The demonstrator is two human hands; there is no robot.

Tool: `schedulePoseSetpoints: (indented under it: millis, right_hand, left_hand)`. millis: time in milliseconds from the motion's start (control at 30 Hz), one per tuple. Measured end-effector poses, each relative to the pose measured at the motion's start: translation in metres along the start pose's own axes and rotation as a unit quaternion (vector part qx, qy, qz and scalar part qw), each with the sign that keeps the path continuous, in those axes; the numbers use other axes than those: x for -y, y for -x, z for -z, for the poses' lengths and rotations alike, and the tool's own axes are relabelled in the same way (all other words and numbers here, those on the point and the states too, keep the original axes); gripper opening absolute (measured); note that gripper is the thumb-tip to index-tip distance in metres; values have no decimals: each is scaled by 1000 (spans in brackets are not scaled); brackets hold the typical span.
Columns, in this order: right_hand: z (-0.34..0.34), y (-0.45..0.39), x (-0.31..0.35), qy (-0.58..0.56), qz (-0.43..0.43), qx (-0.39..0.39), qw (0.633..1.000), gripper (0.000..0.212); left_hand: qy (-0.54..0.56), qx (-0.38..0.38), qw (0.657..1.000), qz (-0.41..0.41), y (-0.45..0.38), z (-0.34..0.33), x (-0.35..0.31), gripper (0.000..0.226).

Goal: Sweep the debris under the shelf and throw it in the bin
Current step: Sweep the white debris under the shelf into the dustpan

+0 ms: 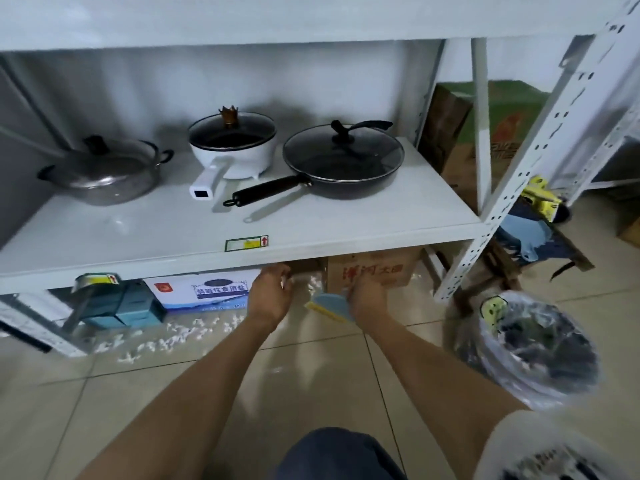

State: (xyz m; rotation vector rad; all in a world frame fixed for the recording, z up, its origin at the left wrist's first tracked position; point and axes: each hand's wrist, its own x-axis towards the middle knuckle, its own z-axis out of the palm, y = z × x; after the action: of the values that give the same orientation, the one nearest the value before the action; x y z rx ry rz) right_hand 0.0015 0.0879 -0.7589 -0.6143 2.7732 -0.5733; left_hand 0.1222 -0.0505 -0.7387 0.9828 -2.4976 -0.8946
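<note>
Reaching: both arms stretched out toward the gap under the shelf (311, 242), low down by the floor
Left hand (272, 294): fingers curled in, right at the shelf's lower edge; looks like a few white bits pinched in there but honestly can't tell if it's gripping anything
Right hand (367, 297): closed around a small blue dustpan-ish scoop (329, 301) with a yellow edge, held just in front of the brown carton (374, 271)
Debris (173, 336): white scraps scattered over the tiles, mostly along the shelf front left of the hands, some further back between the cartons
Bin (530, 348): off to the right, lined with a clear plastic bag, near the shelf's corner post, well apart from most of the debris
Under the shelf: blue-and-white box (204, 292), teal boxes (121, 306) beside it, brown carton on the right
On the shelf: steel pot (104, 171), white electric pot (232, 147), black frying pan (343, 161), all lidded
Sharpness: pretty blurry around the hands and bin
</note>
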Motion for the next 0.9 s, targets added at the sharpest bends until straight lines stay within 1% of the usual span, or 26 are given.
schedulePoseSetpoints:
  millis: [67, 133, 200, 233, 300, 367, 467, 600, 633, 733, 900]
  right_hand:
    - [-25, -6, 0, -1, 11, 5, 1000, 21]
    - [-48, -10, 1, 12, 40, 3, 999, 21]
    - [-66, -16, 0, 11, 51, -15, 999, 13]
    - [-77, -22, -1, 24, 63, -14, 998, 12]
    - [-91, -29, -1, -9, 64, -10, 998, 23]
    - [-100, -38, 1, -46, 55, -12, 997, 25]
    - [-111, -53, 4, -19, 76, 15, 997, 28]
    - [-127, -75, 5, 24, 122, 23, 992, 33]
    - [-131, -81, 6, 27, 120, 25, 992, 34]
    - [-140, -95, 11, 32, 120, 32, 992, 31]
    - [-153, -119, 22, 44, 132, 56, 989, 27]
  left_hand:
    - [-21, -17, 999, -42, -8, -3, 9, 25]
    - [-45, -41, 994, -95, -19, -5, 17, 27]
    - [-70, -66, 985, -145, -29, -7, 22, 29]
    - [-81, -74, 980, -165, -35, -8, 24, 31]
    - [-97, -84, 973, -194, -46, -11, 23, 34]
    - [-114, -89, 965, -218, -60, -16, 23, 35]
    - [-156, -92, 949, -260, -82, -27, 27, 36]
    - [-193, -104, 933, -287, -98, -36, 40, 39]
    - [-194, -113, 930, -292, -101, -38, 44, 38]
    - [-175, -138, 929, -297, -104, -44, 52, 34]
    - [-119, -202, 928, -290, -111, -56, 57, 28]
